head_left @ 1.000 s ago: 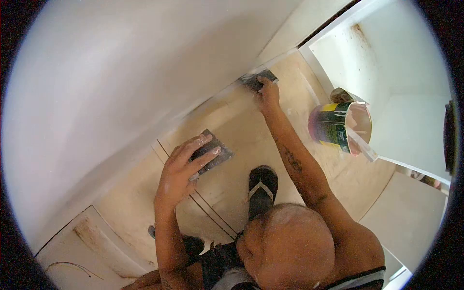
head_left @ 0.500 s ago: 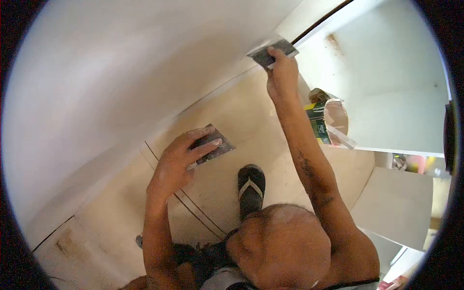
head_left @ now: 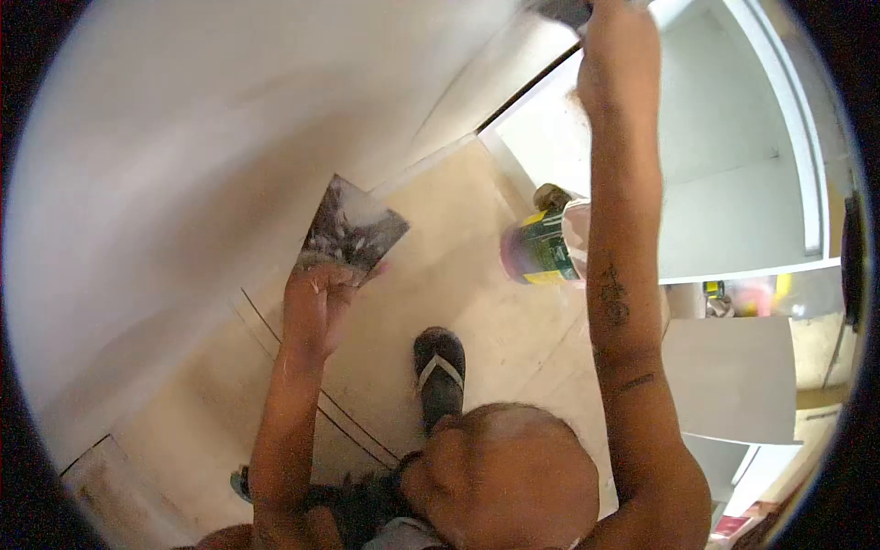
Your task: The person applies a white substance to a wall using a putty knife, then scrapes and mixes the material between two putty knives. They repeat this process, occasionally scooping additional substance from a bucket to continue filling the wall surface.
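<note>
grey, smeared flat plaster board [head_left: 353,229] sits gripped in the left hand [head_left: 312,307] near the white wall [head_left: 183,156]; right hand [head_left: 616,46] clasps a dark trowel [head_left: 564,9] overhead, mid-smoothing; reloading from the board likely follows.

Right hand [head_left: 616,37]'s tool cut off above

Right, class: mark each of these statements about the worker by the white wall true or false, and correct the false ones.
1. The left hand holds a flat, smeared plate. True.
2. The right hand rests on the floor. False: it reaches up high along the wall.
3. A paint can stands on the floor by the doorway. True.
4. The visible foot is bare. False: it wears a black sandal.
5. The plate is clean and white. False: it is dark, streaked with pale compound.
</note>
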Motion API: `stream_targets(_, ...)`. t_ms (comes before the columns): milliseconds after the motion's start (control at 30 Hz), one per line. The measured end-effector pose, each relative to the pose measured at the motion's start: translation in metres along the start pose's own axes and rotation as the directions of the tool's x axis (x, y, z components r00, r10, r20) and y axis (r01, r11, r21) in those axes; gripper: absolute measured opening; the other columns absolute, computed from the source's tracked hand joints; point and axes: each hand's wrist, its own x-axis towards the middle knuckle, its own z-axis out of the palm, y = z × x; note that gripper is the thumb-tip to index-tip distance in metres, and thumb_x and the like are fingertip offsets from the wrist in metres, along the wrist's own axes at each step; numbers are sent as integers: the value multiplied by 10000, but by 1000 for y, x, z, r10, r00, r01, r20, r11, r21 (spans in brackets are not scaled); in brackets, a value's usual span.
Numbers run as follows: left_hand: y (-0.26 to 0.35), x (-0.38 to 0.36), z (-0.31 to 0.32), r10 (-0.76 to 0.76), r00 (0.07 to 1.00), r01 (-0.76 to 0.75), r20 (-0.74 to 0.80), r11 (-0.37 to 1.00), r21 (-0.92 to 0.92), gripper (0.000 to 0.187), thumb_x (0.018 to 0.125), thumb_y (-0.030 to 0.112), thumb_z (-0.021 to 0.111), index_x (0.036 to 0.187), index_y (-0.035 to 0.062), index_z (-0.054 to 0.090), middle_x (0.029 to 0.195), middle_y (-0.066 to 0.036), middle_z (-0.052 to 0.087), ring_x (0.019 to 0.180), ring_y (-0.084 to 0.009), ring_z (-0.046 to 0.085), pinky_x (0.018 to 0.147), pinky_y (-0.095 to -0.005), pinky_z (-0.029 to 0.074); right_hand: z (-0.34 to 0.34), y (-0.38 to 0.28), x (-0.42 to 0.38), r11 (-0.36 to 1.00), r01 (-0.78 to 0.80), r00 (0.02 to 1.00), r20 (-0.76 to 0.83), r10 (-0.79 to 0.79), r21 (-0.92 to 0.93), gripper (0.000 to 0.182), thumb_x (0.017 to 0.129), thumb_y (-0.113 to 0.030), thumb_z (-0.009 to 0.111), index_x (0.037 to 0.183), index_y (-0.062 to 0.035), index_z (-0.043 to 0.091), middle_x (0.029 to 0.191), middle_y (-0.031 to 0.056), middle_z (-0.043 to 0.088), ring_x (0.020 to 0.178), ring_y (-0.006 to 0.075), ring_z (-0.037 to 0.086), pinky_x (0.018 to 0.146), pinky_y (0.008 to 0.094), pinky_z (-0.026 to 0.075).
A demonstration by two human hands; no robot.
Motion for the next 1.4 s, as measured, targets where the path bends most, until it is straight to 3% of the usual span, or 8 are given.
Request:
stream_targets(400, -14, 19, 54, -160, 972, 213, 171, 906, -366, 376, 889, 201, 583, 1231, 49, 544, 1197, -131, 633, 1091, -306, 624, 960, -529, 497, -50, 17, -94, 960, 277, 947, 157, -279, 34, 238, 874, -201, 630, 993, -3, 684, 834, 117, 669, 792, 194, 627, 722, 302, 490)
stream_targets(567, -26, 18, 58, -222, 972, 194, -78, 945, -264, 269, 939, 233, 548, 1137, 54, 579, 1058, -85, 682, 951, -217, 674, 845, -377, 551, -81, 59, -145, 787, 464, 416, 685, -599, 407, 280, 768, -150, 741, 1043, -121, 694, 1185, 154, 578, 1024, 353, 595, 868, 405, 494)
stream_targets(800, -34, 14, 68, -7, 996, 9, -87, 1000, 25, 391, 921, 218, 603, 1240, 9, 516, 1074, -106, 642, 934, -257, 664, 744, -414, 572, -97, 167, -172, 905, 373, 563, 825, -46, -204, 499, 811, -33, 648, 1272, -132, 484, 1351, 161, 405, 1219, 342, 436, 997, 435, 419)
stream_targets(933, -34, 18, 53, 274, 954, -221, -125, 919, 327, 357, 922, 149, 609, 1224, -21, 525, 1132, -126, 629, 1008, -264, 650, 859, -415, 547, -105, 150, -197, 634, -710, 703, 371, 607, 306, 375, 861, -70, 589, 1228, -55, 511, 1249, 131, 536, 1133, 311, 545, 987, 442, 462)
stream_targets(967, -32, 14, 47, 311, 944, -202, -111, 810, 550, 352, 901, 111, 616, 1231, 12, 539, 1192, -128, 615, 1096, -298, 607, 935, -436, 498, -104, 140, -200, 130, -767, 464, 402, 789, 628, 363, 870, -80, 579, 1225, -34, 515, 1195, 122, 586, 1090, 304, 587, 975, 448, 479)
stream_targets(1033, -26, 15, 50, 330, 939, -148, -99, 646, 749, 365, 880, 72, 623, 1237, 46, 552, 1251, -130, 601, 1184, -332, 564, 1012, -458, 450, -97, 131, -208, -20, -791, 359, 491, 794, 611, 358, 873, -127, 570, 1214, -23, 537, 1065, 125, 650, 988, 282, 645, 945, 465, 495)
stream_targets(1100, -14, 29, 64, 145, 768, -640, 624, 157, 752, 524, 734, -15, 705, 1224, 138, 597, 1268, -136, 597, 1224, -350, 541, 1006, -427, 460, -96, 145, -232, -533, -715, 210, 866, 453, 452, 347, 885, -174, 543, 1189, -7, 550, 1046, 123, 662, 933, 251, 664, 833, 438, 558)
stream_targets(1400, 27, 6, 18, -283, 881, -470, 378, -445, 762, 626, 669, -55, 634, 1225, 233, 627, 1359, -44, 541, 1300, -316, 471, 1047, -433, 439, -96, 184, -244, -185, -920, 39, 548, 835, 347, 259, 813, -205, 638, 1038, -96, 569, 887, 46, 621, 748, 203, 625, 537, 343, 471)
